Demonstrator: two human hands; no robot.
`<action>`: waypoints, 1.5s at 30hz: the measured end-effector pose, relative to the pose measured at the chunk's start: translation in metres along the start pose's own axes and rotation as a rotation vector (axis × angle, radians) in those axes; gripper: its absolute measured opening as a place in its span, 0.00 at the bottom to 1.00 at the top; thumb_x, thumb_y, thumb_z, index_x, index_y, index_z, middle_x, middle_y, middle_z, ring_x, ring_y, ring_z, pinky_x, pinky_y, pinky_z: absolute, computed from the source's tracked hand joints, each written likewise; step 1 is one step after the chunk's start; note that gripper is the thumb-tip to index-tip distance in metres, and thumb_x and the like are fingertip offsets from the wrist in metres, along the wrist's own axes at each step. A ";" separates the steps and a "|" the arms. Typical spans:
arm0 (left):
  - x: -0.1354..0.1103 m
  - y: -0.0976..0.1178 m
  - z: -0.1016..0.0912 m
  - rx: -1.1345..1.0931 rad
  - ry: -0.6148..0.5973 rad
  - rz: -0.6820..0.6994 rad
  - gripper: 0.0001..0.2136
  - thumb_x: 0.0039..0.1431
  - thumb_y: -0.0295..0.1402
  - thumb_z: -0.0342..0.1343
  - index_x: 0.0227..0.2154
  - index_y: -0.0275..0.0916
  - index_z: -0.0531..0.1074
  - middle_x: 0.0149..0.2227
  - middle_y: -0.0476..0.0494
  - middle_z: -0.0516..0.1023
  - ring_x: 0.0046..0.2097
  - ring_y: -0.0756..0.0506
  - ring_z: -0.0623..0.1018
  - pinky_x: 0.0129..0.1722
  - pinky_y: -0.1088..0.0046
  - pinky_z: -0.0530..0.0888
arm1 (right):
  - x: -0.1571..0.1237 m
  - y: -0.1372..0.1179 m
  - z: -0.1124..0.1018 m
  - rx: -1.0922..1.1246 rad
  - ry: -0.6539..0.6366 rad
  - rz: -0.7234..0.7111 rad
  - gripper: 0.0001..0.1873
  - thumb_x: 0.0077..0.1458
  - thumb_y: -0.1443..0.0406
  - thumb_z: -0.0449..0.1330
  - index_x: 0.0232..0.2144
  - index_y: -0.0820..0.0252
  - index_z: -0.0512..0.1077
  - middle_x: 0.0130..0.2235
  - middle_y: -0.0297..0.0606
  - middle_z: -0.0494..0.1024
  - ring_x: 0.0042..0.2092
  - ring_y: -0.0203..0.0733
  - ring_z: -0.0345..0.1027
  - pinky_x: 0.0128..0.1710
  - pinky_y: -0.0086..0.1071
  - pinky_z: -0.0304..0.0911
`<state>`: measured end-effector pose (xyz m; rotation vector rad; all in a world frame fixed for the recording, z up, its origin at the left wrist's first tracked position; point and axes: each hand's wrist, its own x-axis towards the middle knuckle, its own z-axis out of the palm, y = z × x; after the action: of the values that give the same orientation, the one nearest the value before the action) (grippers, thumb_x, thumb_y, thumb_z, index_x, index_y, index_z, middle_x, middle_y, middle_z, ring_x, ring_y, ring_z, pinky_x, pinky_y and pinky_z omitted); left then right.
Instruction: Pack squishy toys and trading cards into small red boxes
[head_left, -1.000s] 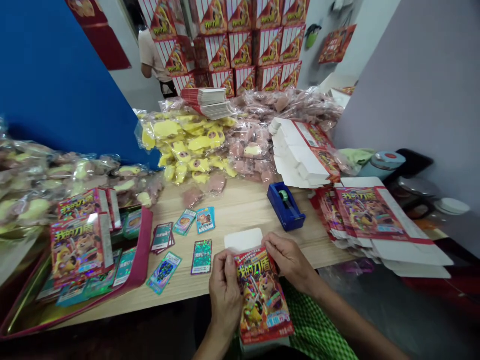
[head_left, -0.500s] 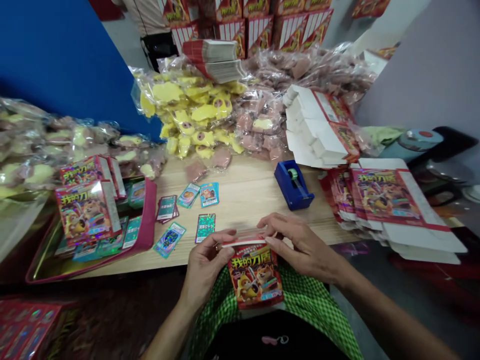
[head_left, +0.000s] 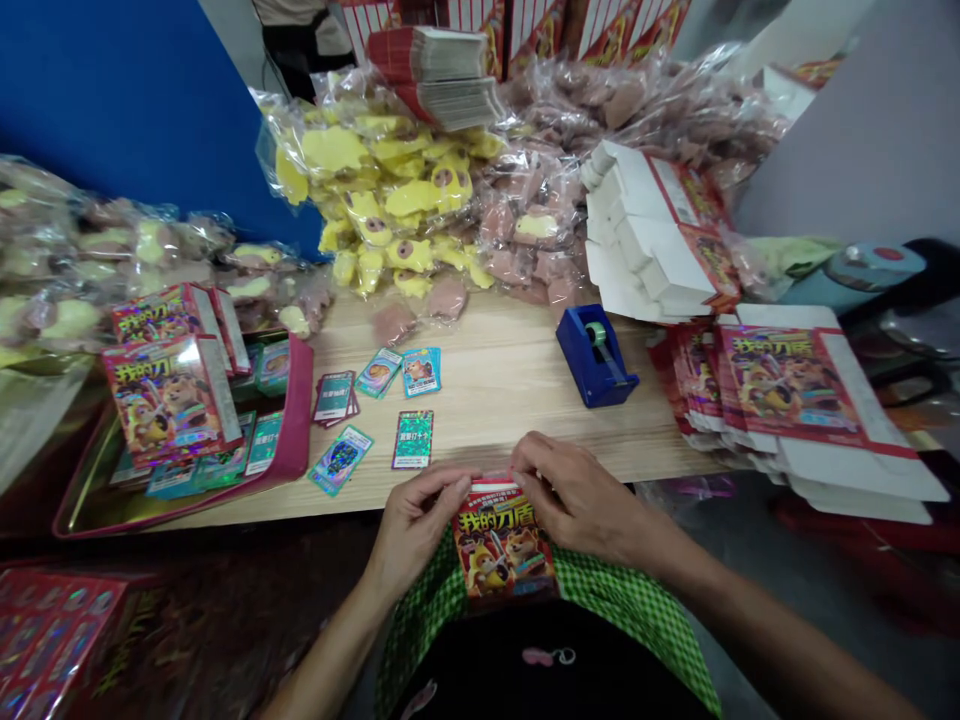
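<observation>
A small red printed box with yellow lettering and cartoon animals is held upright near my lap, its front turned up towards me. My left hand pinches its upper left corner between thumb and fingers. At the upper right corner, my right hand has its fingers bent around the edge, with the fingertips partly hidden. A white strip shows along the top between the hands. Just beyond the hands on the table lie a green sparkling card and several other cards, including a blue one.
A blue tape dispenser stands right of centre. Flat red cartons are stacked at the right. Bagged yellow toys and bagged brown toys fill the back. At left, a tray with a pink rim holds cards and filled boxes.
Both hands have drawn a little closer together at the top of the box. My right fingers have curled in more. The view has shifted slightly.
</observation>
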<state>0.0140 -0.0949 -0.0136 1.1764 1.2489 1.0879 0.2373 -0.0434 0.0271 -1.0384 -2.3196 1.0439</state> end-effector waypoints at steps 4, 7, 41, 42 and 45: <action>-0.009 -0.016 -0.013 0.098 -0.040 0.075 0.13 0.59 0.40 0.67 0.46 0.48 0.83 0.49 0.42 0.85 0.51 0.42 0.82 0.53 0.67 0.77 | -0.010 0.009 0.012 0.112 -0.036 -0.002 0.06 0.66 0.70 0.51 0.42 0.59 0.66 0.43 0.43 0.72 0.44 0.47 0.66 0.43 0.41 0.62; -0.013 -0.023 -0.015 0.160 -0.040 0.136 0.12 0.59 0.37 0.67 0.47 0.49 0.83 0.52 0.42 0.83 0.54 0.41 0.82 0.57 0.64 0.76 | -0.012 0.014 0.020 0.198 0.021 -0.016 0.08 0.65 0.72 0.51 0.42 0.59 0.69 0.42 0.42 0.73 0.43 0.46 0.68 0.43 0.40 0.63; 0.078 0.056 0.025 0.783 0.157 1.087 0.07 0.64 0.24 0.60 0.43 0.37 0.77 0.48 0.37 0.84 0.47 0.45 0.84 0.47 0.70 0.82 | -0.017 0.010 -0.043 0.215 0.665 0.227 0.09 0.62 0.61 0.57 0.32 0.57 0.72 0.27 0.34 0.75 0.27 0.39 0.68 0.28 0.32 0.64; 0.077 0.055 0.025 0.787 0.148 1.088 0.07 0.64 0.24 0.59 0.43 0.38 0.77 0.49 0.37 0.84 0.47 0.44 0.84 0.47 0.69 0.82 | -0.012 -0.002 -0.041 0.296 0.599 0.165 0.09 0.64 0.61 0.56 0.33 0.57 0.73 0.26 0.33 0.75 0.26 0.38 0.67 0.26 0.31 0.64; 0.076 0.054 0.025 0.797 0.131 1.120 0.07 0.64 0.25 0.59 0.44 0.38 0.77 0.49 0.37 0.84 0.46 0.44 0.85 0.47 0.68 0.82 | 0.004 -0.022 -0.033 0.555 0.468 0.091 0.11 0.65 0.60 0.57 0.41 0.58 0.76 0.25 0.32 0.75 0.25 0.36 0.67 0.25 0.30 0.65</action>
<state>0.0442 -0.0151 0.0320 2.6320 1.1223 1.4860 0.2440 -0.0343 0.0656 -1.0236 -1.5054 1.2247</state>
